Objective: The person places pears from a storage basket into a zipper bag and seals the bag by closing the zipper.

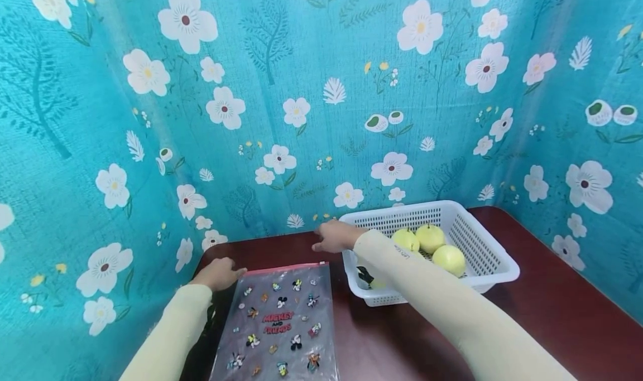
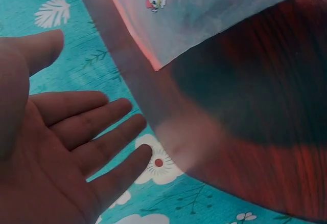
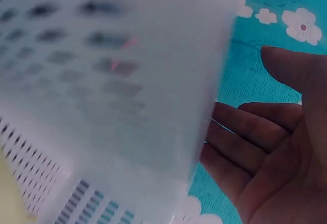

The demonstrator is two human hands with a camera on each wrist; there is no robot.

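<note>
A clear zip bag (image 1: 281, 325) printed with cartoon figures lies flat on the dark red table, its pink zip edge at the far side. My left hand (image 1: 218, 273) hovers by the bag's far left corner; the left wrist view shows its fingers (image 2: 97, 127) spread loosely, apart from the bag. Beyond the bag, my right hand (image 1: 337, 236) is near the left corner of a white plastic basket (image 1: 482, 247). Its fingers look relaxed in the right wrist view, partly hidden behind the basket wall (image 3: 168, 106). Several yellow-green round fruits (image 1: 449, 260) sit in the basket.
A blue flowered cloth (image 1: 321, 119) hangs behind and on both sides of the table (image 1: 402, 342). My right forearm (image 1: 427, 292) passes over the basket's near left part and covers some of the fruit. A dark object (image 1: 365, 275) shows at the basket's left.
</note>
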